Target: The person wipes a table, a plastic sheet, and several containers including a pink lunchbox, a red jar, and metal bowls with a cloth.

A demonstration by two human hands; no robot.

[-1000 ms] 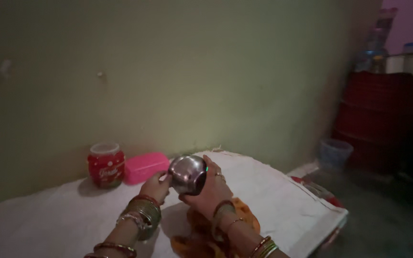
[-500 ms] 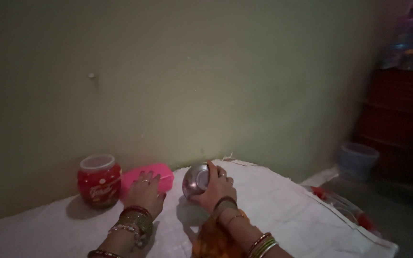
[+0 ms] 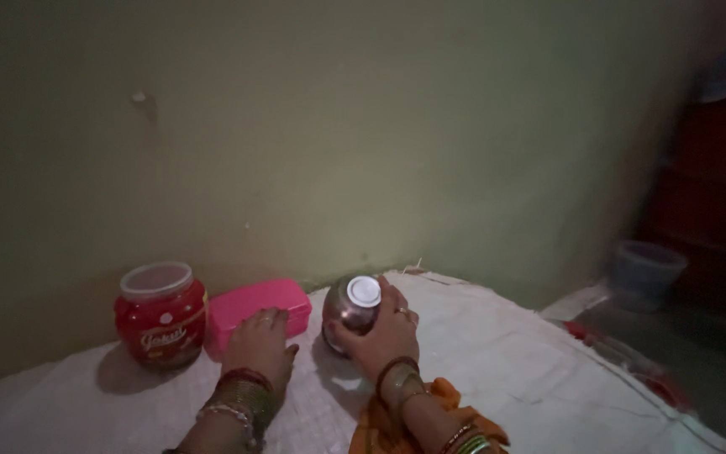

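While upright w/ mouth up: steel pot in right hand grip; left hand flat, empty.

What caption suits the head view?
Right hand grips a steel pot on white cloth; left hand touches a pink box.

Pink box and red jar block the left; right is open.

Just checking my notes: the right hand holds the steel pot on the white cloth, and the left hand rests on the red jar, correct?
Not quite. In the head view the left hand rests on the pink box, not the red jar, which stands untouched beside it. The right hand does hold the steel pot on the white cloth.
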